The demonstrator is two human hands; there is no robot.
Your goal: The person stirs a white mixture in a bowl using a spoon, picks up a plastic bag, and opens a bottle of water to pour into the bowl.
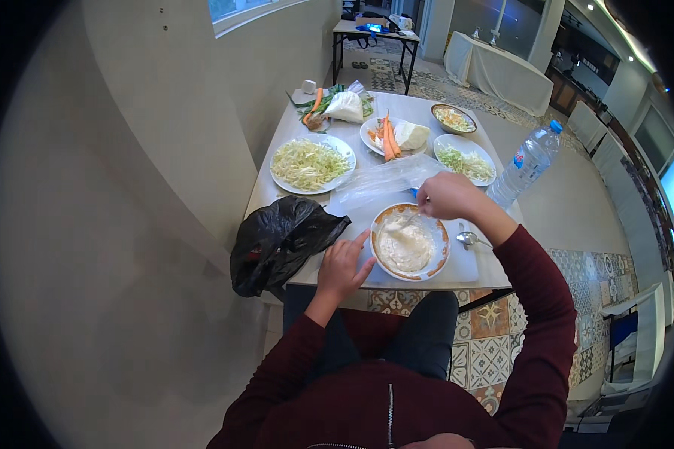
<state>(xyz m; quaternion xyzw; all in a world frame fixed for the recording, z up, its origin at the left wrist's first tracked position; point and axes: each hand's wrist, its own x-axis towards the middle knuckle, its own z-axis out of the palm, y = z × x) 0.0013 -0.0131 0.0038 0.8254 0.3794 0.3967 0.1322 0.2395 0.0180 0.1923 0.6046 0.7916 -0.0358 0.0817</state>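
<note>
A white bowl [378, 258] with an orange-brown patterned rim stands at the table's near edge, holding a thick, creamy white mixture [406, 248]. My right hand [449, 196] is closed above the bowl's far right rim, gripping a thin utensil that reaches into the mixture; its head is covered, so its exact kind does not show. At the bowl's left side lies my left hand [342, 263], fingers spread, with fingertips at or close to the rim. A metal spoon [466, 239] rests right of the bowl. A clear plastic bag [378, 179] lies just beyond it.
A black plastic bag [277, 239] slumps at the left edge. Beyond are plates of shredded cabbage [311, 165] and pale green shreds [466, 161], carrots [389, 138], a cabbage piece [412, 136] and a small bowl [454, 118]. A tall water bottle [526, 166] stands at right.
</note>
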